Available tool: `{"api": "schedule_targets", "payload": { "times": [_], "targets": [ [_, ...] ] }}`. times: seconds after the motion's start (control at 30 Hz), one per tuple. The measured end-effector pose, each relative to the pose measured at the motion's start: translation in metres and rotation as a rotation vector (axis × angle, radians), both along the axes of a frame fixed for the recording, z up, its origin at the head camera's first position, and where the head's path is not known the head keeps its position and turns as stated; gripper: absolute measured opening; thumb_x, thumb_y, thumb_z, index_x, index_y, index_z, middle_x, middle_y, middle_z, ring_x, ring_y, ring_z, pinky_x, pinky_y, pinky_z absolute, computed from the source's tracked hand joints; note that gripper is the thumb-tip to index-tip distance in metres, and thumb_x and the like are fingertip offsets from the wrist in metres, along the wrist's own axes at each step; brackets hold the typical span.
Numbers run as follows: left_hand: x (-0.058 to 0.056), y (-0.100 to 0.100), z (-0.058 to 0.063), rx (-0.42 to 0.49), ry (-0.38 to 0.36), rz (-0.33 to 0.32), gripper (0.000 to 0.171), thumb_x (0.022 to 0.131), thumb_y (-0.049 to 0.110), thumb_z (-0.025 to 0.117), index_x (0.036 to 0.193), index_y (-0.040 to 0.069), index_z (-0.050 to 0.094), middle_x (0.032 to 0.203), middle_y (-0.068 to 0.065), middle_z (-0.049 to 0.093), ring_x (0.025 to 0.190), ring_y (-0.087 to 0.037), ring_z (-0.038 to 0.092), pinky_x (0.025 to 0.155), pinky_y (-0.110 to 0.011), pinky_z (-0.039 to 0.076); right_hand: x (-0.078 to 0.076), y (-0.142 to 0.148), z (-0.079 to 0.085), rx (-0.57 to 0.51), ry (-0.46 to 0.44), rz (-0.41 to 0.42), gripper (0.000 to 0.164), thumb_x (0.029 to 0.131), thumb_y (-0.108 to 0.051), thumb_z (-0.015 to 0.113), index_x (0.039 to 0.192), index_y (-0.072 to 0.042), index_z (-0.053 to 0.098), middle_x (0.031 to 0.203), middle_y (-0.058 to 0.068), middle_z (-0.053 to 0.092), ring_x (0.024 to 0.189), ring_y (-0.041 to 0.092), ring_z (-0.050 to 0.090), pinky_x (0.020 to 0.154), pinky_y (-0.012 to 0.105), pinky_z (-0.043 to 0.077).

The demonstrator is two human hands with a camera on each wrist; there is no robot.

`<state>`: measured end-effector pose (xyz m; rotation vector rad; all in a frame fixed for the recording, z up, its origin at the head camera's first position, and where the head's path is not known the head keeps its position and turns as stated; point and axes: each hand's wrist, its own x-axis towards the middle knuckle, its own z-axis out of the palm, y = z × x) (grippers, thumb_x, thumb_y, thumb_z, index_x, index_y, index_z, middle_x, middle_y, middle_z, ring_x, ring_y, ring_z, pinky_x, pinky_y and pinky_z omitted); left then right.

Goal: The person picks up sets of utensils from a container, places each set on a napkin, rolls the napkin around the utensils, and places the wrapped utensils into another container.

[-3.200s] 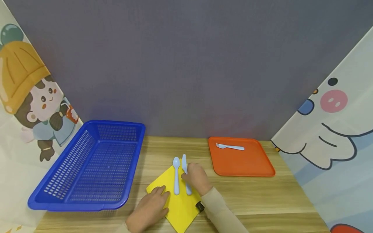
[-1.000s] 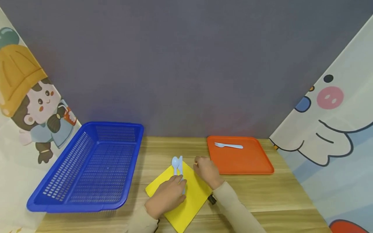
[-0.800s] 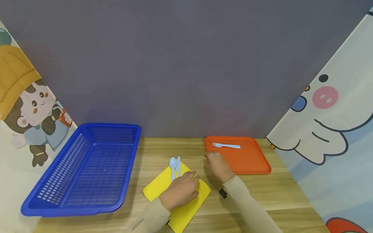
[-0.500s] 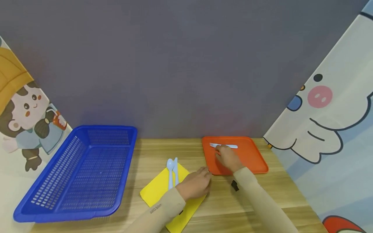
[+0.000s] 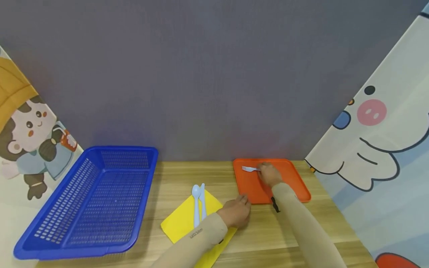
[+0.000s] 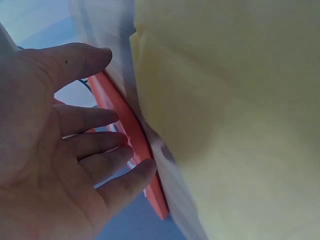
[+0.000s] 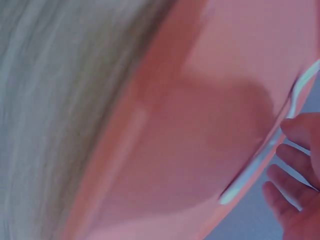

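On the orange tray (image 5: 246,188) at the back right lies a pale blue fork (image 5: 249,169). My right hand (image 5: 269,174) is over the fork's handle; in the right wrist view the thumb is at the handle (image 7: 242,185) and the other fingers are loosely spread beside it. My left hand (image 5: 234,212) reaches the tray's front left corner, and the left wrist view shows its fingers extended near the tray's rim (image 6: 132,130). A pale blue spoon (image 5: 196,210) and knife (image 5: 203,203) lie on a yellow napkin (image 5: 179,219), partly covered by the left arm.
A blue perforated basket (image 5: 142,201) stands on the left of the wooden table (image 5: 181,173). A grey panel (image 5: 201,82) rises behind the table. Printed cartoon sheets flank both sides.
My right hand has left the knife and moved right to the fork on the tray. The knife now lies closer to the spoon. My left hand has moved from the napkin to the tray's near corner.
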<state>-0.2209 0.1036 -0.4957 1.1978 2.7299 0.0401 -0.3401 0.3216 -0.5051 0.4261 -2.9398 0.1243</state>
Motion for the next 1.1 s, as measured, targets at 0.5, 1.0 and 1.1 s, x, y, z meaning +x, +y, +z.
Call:
{"api": "schedule_targets", "payload": {
  "times": [0.5,1.0,1.1],
  "targets": [
    [0.001,0.005,-0.006,-0.022,-0.032,0.020,0.054,0.101,0.034,0.054,0.150,0.011,0.045,0.155,-0.002,0.040,0.144,-0.015,0.033,0.113,-0.023,0.030,-0.006,0.006,-0.007,0.236,-0.065,0.008,0.028,0.087,0.007,0.071,0.112,-0.005,0.069,0.106,0.014,0.065,0.099,0.034,0.063,0.080,0.042,0.058],
    [0.021,-0.061,0.020,0.224,0.105,0.015,0.039,0.099,0.029,0.062,0.130,0.006,0.062,0.143,-0.013,0.054,0.135,-0.026,0.047,0.111,-0.032,0.037,0.035,-0.049,0.027,0.181,0.161,0.185,0.012,0.087,-0.001,0.075,0.094,-0.003,0.066,0.081,0.010,0.061,0.068,0.025,0.063,0.053,0.035,0.055],
    [0.033,-0.088,0.024,0.233,0.114,0.056,0.043,0.097,0.033,0.065,0.130,0.006,0.062,0.142,-0.012,0.054,0.134,-0.026,0.048,0.110,-0.034,0.039,0.053,-0.069,0.035,0.127,0.192,0.216,0.011,0.089,-0.007,0.075,0.088,-0.002,0.066,0.073,0.006,0.057,0.058,0.021,0.059,0.047,0.031,0.051]
  ]
}}
